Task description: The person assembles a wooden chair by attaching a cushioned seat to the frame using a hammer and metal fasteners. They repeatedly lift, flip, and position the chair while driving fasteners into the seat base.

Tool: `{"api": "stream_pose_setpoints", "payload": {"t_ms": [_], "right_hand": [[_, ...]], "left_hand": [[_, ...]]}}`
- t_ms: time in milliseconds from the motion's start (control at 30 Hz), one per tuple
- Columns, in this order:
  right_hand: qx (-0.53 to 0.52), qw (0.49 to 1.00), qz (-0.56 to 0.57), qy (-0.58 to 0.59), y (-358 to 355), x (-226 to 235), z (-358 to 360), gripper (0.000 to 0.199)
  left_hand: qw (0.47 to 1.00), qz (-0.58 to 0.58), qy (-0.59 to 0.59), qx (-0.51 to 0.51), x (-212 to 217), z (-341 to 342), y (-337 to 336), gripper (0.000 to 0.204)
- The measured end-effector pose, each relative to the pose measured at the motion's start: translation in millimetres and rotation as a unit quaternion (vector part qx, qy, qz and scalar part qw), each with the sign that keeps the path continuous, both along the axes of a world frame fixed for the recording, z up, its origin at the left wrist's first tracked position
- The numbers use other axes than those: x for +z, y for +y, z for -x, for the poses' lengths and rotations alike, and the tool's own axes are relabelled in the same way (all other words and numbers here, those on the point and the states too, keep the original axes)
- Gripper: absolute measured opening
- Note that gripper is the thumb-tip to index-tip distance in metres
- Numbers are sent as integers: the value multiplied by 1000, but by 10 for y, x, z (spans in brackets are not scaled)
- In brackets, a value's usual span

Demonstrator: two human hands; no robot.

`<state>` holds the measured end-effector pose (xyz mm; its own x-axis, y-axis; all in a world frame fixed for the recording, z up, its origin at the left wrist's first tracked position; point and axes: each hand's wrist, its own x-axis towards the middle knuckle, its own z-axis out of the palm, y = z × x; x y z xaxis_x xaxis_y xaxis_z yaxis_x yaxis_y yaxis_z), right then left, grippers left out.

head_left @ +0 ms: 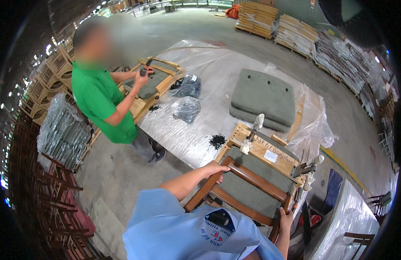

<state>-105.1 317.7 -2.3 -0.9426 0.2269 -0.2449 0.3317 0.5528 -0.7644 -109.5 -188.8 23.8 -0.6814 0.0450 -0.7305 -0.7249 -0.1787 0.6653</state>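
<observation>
A dark brown wooden chair frame [257, 180] with two cross rails lies in front of me. My left hand [214, 169] is closed around its upper left corner. My right hand [285, 218] grips the frame's right side piece, lower down. Under and behind the rails shows a grey padded cushion [269, 172], set in a light wooden jig [269, 151] with a paper label. One metal toggle clamp [252, 133] stands at the jig's far left, another [305, 171] at its right end. Parts of the frame's near end are hidden by my blue shirt.
A stack of grey cushions [263, 97] lies on the plastic-covered table [209, 58]. Small black parts [217, 141] are heaped beside the jig; plastic bags [186, 109] lie farther left. A co-worker in a green shirt [98, 102] holds a dark tool [144, 70] over another jig.
</observation>
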Motion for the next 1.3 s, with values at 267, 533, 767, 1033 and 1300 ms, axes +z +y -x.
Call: {"api": "stream_pose_setpoints", "payload": {"t_ms": [267, 533, 767, 1033, 1300], "right_hand": [[-28, 943, 249, -218, -229, 324, 346, 19], [6, 945, 230, -235, -192, 160, 463, 15], [11, 955, 193, -224, -116, -213, 560, 14], [-20, 962, 178, -206, -163, 616, -452, 22], [112, 972, 42, -202, 105, 1067, -1359, 24]], "left_hand": [[995, -99, -17, -1, -64, -41, -62, 69], [997, -65, 33, 24, -240, -38, 30, 52], [998, -12, 66, 16, -341, -106, 13, 43], [999, 34, -4, -1, 123, -792, 276, 40], [998, 44, -37, -26, 512, -2078, 483, 52]]}}
